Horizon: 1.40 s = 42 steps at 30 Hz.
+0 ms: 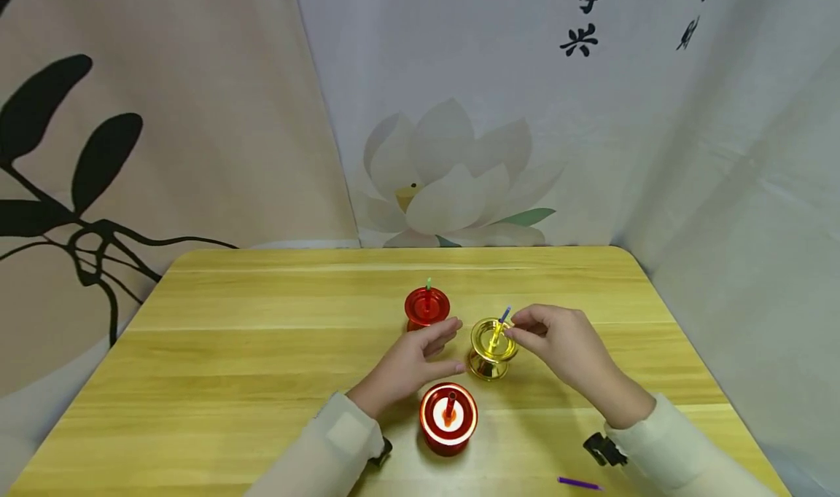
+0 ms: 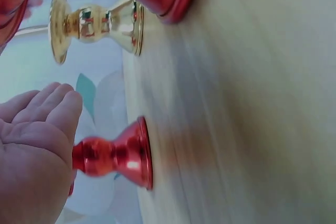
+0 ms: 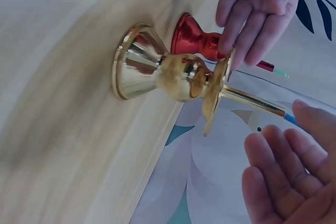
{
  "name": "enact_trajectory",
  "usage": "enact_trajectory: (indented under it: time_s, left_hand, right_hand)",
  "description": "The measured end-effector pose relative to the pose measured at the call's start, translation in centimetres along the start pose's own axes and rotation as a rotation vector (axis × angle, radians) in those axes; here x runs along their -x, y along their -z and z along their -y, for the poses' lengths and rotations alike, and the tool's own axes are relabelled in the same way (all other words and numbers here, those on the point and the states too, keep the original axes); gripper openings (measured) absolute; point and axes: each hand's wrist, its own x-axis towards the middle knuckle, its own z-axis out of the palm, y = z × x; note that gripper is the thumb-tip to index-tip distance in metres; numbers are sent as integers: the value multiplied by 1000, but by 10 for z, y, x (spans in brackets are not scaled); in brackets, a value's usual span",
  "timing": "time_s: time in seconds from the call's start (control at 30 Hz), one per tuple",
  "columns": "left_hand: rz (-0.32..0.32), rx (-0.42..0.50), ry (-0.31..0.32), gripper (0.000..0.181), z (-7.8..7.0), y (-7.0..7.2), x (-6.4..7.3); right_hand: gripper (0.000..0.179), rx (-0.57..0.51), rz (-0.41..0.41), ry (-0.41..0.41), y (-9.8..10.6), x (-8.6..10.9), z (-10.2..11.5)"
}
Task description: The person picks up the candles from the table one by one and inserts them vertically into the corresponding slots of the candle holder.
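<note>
A gold candle holder [image 1: 488, 366] stands upright with a thin blue candle [image 1: 504, 314] in its tube. My right hand [image 1: 558, 340] is just right of that candle, fingers loosely bent and thumb tip close to the blue part. In the right wrist view, the thumb of the right hand [image 3: 294, 171] overlaps the candle's upper end; the other fingers are spread from it. My left hand [image 1: 413, 362] is left of the gold holder, fingers extended and holding nothing. Behind it stands a red candle holder [image 1: 426, 306] with a green-tipped candle [image 1: 429, 283], partly covered by the hand.
A second red candle holder [image 1: 442, 442] stands nearer, its tube showing no candle. A purple candle [image 1: 579, 484] lies at the table's front right. The wooden table [image 1: 262, 322] meets printed curtains [image 1: 459, 60] at the back and sides.
</note>
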Motion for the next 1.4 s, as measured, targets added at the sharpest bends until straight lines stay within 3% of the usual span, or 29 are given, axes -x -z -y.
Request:
enact_trajectory:
  time_s: [0.27, 0.5, 0.63, 0.97, 1.07, 1.4]
  left_hand:
    - [-25, 70, 3, 73, 2, 15, 34]
    - [22, 63, -1, 83, -4, 9, 63]
    - [45, 39, -15, 87, -3, -1, 71]
    - [11, -43, 7, 88, -5, -18, 78]
    - [4, -52, 15, 87, -5, -19, 77]
    - [10, -127, 37, 87, -1, -21, 75]
  right_hand:
    - [6, 49, 122, -27, 4, 26, -7]
    - [7, 63, 301, -62, 7, 56, -25]
    - [8, 58, 367, -31, 3, 76, -40]
    - [23, 36, 547, 13, -9, 116, -63]
    - [24, 41, 552, 12, -13, 120, -66]
    - [20, 94, 463, 28, -13, 116, -60]
